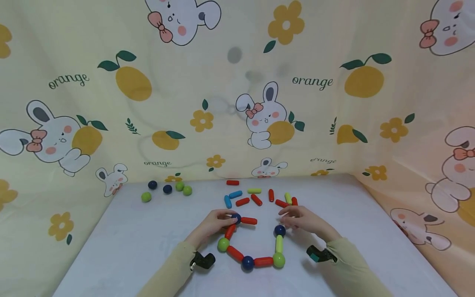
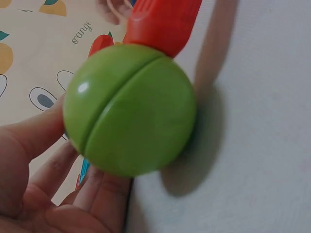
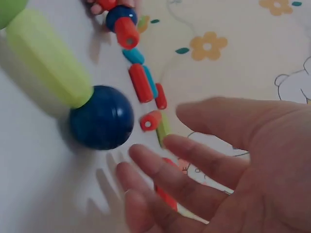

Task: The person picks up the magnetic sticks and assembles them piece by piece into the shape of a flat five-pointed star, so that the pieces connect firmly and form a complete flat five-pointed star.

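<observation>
My left hand (image 1: pixel 212 226) pinches a dark blue ball (image 1: pixel 236 218) at the upper left end of a chain of balls and rods on the table. From that ball a red rod (image 1: pixel 249 221) points right with its far end free. Another red rod (image 1: pixel 230 232) runs down to a green ball (image 2: pixel 131 111), large in the left wrist view. Red rods and a blue ball (image 1: pixel 248 263) form the bottom. A green ball (image 1: pixel 279 260) and a light green rod (image 3: pixel 51 60) lead up the right side to a dark blue ball (image 3: pixel 103 117). Beside it, my right hand (image 1: pixel 305 220) is empty, fingers spread.
Loose red rods (image 1: pixel 256 200), blue rods (image 1: pixel 235 194) and light green rods (image 1: pixel 254 191) lie beyond the chain. Blue balls (image 1: pixel 168 189) and green balls (image 1: pixel 146 196) sit at the back left. A printed curtain (image 1: pixel 208 74) stands behind the white table (image 1: pixel 122 247).
</observation>
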`<state>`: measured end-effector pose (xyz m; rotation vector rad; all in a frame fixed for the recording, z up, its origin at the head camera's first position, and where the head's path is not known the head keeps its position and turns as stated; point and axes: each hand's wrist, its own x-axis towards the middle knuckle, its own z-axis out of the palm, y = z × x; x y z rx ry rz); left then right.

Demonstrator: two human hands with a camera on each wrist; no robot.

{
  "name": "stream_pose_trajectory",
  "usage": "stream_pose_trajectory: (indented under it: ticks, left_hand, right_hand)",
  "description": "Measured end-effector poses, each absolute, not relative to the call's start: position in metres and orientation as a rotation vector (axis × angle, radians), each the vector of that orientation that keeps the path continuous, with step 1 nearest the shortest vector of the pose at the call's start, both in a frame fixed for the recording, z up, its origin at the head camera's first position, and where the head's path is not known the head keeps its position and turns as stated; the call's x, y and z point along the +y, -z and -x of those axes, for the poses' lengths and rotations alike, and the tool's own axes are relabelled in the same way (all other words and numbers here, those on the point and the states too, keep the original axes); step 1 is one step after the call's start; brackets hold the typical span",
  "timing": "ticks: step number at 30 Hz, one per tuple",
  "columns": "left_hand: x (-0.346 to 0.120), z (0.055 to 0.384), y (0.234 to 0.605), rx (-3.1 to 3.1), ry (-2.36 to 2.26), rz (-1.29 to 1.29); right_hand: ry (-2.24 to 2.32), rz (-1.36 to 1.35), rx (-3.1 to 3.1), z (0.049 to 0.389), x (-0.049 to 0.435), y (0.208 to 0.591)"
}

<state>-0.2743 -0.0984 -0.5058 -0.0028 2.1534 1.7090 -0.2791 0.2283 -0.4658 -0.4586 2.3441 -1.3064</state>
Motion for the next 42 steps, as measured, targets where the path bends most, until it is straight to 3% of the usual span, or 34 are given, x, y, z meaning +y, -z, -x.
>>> stream_pose_trajectory:
  ticks: [42]
  left_hand:
    - [-0.089,0.271,0.494,2.247,-1.631,-0.118]
  right_hand:
    - [1.348,0.43,2.395,0.268,0.186,0.482]
